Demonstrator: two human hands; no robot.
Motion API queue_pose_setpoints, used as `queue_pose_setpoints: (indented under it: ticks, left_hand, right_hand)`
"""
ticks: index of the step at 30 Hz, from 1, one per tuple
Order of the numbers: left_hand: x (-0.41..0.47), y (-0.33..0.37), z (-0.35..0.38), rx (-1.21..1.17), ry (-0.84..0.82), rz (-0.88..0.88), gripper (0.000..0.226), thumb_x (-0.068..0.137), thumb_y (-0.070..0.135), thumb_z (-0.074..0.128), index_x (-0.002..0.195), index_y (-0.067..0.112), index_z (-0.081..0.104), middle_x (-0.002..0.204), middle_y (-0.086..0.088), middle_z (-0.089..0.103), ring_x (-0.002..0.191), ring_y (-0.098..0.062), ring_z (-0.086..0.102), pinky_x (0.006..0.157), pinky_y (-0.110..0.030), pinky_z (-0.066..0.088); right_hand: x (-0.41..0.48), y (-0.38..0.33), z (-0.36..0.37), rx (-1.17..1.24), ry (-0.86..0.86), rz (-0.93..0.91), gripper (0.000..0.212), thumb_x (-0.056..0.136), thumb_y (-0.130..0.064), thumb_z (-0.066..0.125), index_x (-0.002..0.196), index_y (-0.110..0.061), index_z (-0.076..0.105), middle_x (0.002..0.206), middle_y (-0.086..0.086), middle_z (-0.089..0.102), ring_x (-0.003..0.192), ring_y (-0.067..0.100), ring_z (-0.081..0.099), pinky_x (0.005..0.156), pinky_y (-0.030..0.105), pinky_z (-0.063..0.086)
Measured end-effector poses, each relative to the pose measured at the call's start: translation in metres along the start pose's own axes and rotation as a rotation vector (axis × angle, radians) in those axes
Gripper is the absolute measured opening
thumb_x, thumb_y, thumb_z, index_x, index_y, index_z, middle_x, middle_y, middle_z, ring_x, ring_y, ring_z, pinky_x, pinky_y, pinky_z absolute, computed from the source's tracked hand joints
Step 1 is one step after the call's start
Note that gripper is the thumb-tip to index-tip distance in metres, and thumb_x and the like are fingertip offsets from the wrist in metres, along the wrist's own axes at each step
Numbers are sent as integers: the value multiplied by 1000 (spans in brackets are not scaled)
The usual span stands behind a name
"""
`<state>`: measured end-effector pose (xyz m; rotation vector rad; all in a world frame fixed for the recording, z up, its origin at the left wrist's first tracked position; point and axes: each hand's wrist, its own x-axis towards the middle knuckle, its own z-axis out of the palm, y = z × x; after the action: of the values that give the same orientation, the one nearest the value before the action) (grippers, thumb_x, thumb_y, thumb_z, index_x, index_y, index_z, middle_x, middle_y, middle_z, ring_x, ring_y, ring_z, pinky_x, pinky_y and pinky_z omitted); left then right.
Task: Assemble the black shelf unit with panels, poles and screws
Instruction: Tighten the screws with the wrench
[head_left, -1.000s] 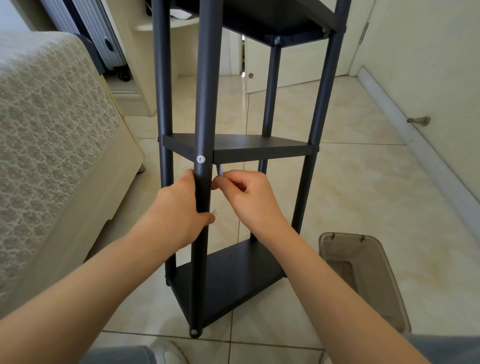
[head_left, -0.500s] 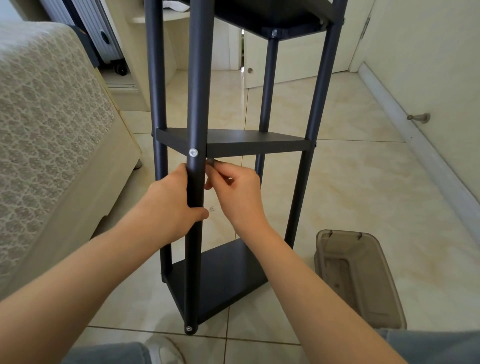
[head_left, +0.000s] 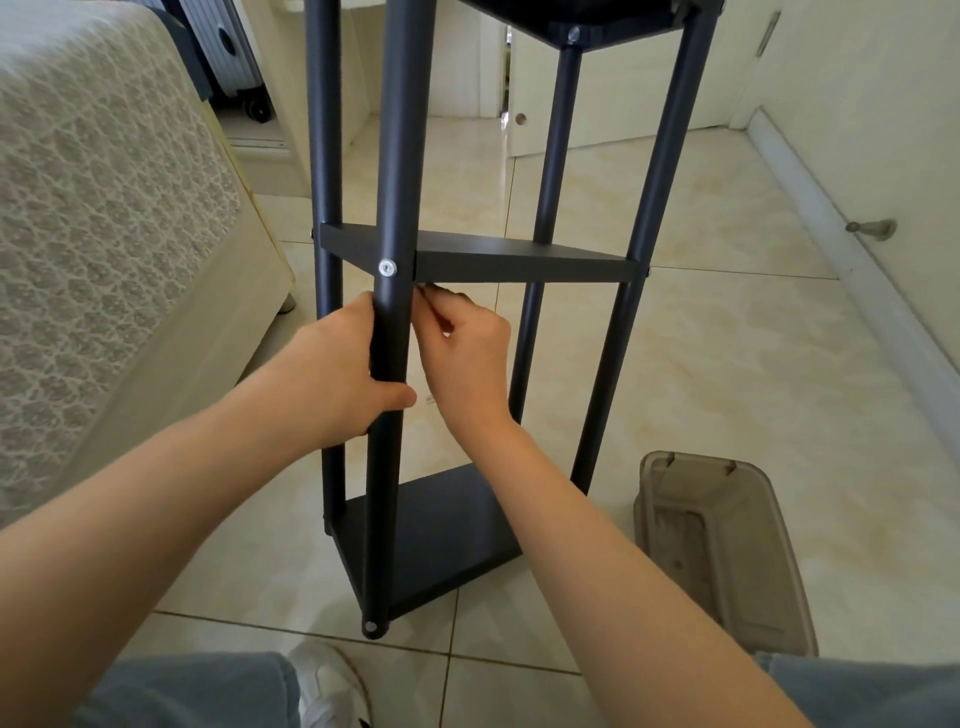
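On the tiled floor (head_left: 727, 364), the round front pole (head_left: 387, 156) of the black shelf unit (head_left: 441, 535) is grasped by the left grip (head_left: 332, 374); under its flat middle panel (head_left: 519, 262) a small grey piece (head_left: 427, 287) is pinched by the right grip (head_left: 462, 353).

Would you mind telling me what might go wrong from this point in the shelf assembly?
1. The right hand pinches a small item under the middle panel, tight against the front pole; it may slip and drop to the floor.
2. Only the left hand steadies that pole; if the grip loosens, the shelf unit might lean toward the shoe by its foot.
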<state>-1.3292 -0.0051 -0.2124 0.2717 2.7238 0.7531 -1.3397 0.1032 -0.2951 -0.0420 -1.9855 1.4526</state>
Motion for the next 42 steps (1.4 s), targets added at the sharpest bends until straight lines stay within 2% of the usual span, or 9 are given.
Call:
queue_pose_setpoints:
  ticks: [4, 7, 12, 19, 25, 29, 33, 37, 42]
  left_hand:
    - [3, -3, -1, -2, 0, 8, 56, 82, 18, 80, 125, 22, 45, 92, 8, 52, 93, -23, 66, 82, -44, 61]
    - [4, -6, -2, -11, 5, 13, 54, 82, 19, 80, 118, 26, 40, 92, 8, 52, 81, -15, 63, 63, -33, 62]
    - [5, -7, -1, -25, -2, 8, 60, 82, 19, 80, 130, 22, 43, 92, 9, 52, 79, -15, 63, 54, -25, 59]
    - [6, -8, -1, -53, -7, -6, 64, 83, 16, 79, 135, 19, 42, 90, 10, 49, 92, -23, 64, 60, -29, 60]
    - [7, -10, -1, -41, -7, 1, 61, 82, 16, 79, 131, 19, 43, 91, 10, 50, 80, -15, 62, 54, -26, 57]
    - [6, -10, -2, -33, -15, 6, 63, 82, 16, 79, 133, 19, 42, 93, 9, 51, 86, -18, 64, 57, -28, 60]
    - [6, -7, -3, -30, -18, 5, 61, 82, 17, 80, 131, 18, 43, 95, 6, 53, 88, -21, 64, 61, -32, 61]
    - [5, -6, -4, -52, -35, 1, 62, 82, 15, 79, 133, 18, 43, 96, 5, 54, 94, -26, 65, 70, -41, 63]
    - [4, -6, -4, -62, -33, 1, 64, 83, 15, 78, 136, 18, 42, 91, 10, 50, 95, -26, 64, 71, -41, 62]
  right_hand:
    - [-3, 0, -10, 29, -113, 93, 21, 95, -8, 57, 81, -5, 72, 59, -7, 58, 56, 5, 53, 59, 14, 42]
    - [-3, -4, -17, 34, -172, 163, 23, 94, -9, 59, 75, -8, 71, 56, -6, 56, 57, 10, 52, 58, 21, 43]
    - [1, -15, -23, 32, -231, 166, 23, 93, -9, 60, 74, -3, 72, 61, 8, 63, 61, 19, 57, 66, 38, 50]
    - [5, -20, -26, 14, -242, 126, 31, 93, -8, 60, 62, -5, 63, 56, 10, 56, 57, 23, 54, 67, 40, 49]
    - [6, -18, -24, -40, -239, 97, 30, 96, -10, 59, 67, -6, 68, 55, -14, 55, 55, -4, 55, 62, 5, 41]
    - [6, -15, -17, -38, -207, 75, 28, 97, -13, 59, 72, -5, 71, 59, -5, 62, 57, 6, 58, 59, 10, 42]
    - [9, -8, -4, -41, -117, 31, 33, 95, -7, 60, 62, -7, 61, 49, -9, 48, 46, 7, 46, 52, 11, 33]
    - [9, 0, 8, -52, -28, -20, 23, 93, -4, 61, 73, 4, 69, 58, 13, 62, 52, 21, 52, 55, 28, 42]
    - [11, 4, 10, -70, 26, -69, 17, 91, -1, 63, 76, 3, 70, 63, 11, 65, 56, 9, 48, 59, 12, 37]
